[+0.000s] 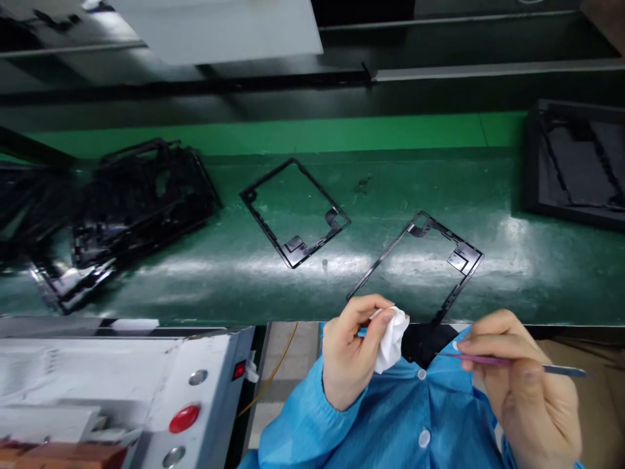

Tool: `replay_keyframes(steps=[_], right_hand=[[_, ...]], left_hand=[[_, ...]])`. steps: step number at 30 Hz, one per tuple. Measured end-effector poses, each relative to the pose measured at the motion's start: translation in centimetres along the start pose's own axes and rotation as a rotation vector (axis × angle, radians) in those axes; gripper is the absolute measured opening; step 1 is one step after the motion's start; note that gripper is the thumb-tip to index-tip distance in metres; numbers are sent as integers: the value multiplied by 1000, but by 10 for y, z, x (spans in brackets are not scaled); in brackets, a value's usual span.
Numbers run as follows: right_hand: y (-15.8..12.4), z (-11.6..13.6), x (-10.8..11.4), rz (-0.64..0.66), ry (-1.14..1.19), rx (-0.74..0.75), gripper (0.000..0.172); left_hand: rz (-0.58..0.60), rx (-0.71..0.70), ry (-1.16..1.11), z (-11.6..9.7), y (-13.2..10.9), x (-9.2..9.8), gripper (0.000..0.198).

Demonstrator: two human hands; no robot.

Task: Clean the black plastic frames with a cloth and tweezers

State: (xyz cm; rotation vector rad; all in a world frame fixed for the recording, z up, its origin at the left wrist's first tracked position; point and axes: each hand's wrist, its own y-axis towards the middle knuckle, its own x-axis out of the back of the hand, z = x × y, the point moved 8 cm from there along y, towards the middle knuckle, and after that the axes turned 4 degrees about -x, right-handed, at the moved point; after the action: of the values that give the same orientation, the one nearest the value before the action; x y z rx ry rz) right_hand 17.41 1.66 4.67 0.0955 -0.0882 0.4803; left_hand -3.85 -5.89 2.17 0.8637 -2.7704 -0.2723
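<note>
Between the thumb and fingers of my left hand is a crumpled white wipe. My right hand grips a pair of pink-and-silver tweezers, their thin tip pointing left toward the wipe but apart from it. Just beyond my hands, a thin black rectangular frame with a silvery corner plate lies on the green bench, its near corner by the bench edge. A second black frame of like shape lies flat farther left, touched by neither hand.
Black frames are heaped at the left of the green bench. A dark foam tray holding a frame stands at the right. Front left is a white machine with a red button. A shelf runs behind.
</note>
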Motion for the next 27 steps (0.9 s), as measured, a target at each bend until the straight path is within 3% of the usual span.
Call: replay_keyframes(steps=[4,6,11,16,20,24,27], right_hand=[[5,-2,-25,46,181,22,24],[7,-4,-30,24,146,37,26],[8,-2,-28,-46,82,132,35],[8,7,-35,-16,-34,206,33],[10,-4,-38,-63,-17,126,31],[13,-29,-45,-82,171,-4,40],[17,-40,-53,-51,288,-22,38]], left_hand=[[8,-278,182,-25,7,3,15],[11,-324,223,-32,10,5,17],[120,-119,55,-23,20,7,8],[133,219,-114,-4,19,7,23],[152,393,-230,7,11,6,34],[213,456,-283,12,6,7,34],[285,349,-187,-1,8,6,26]])
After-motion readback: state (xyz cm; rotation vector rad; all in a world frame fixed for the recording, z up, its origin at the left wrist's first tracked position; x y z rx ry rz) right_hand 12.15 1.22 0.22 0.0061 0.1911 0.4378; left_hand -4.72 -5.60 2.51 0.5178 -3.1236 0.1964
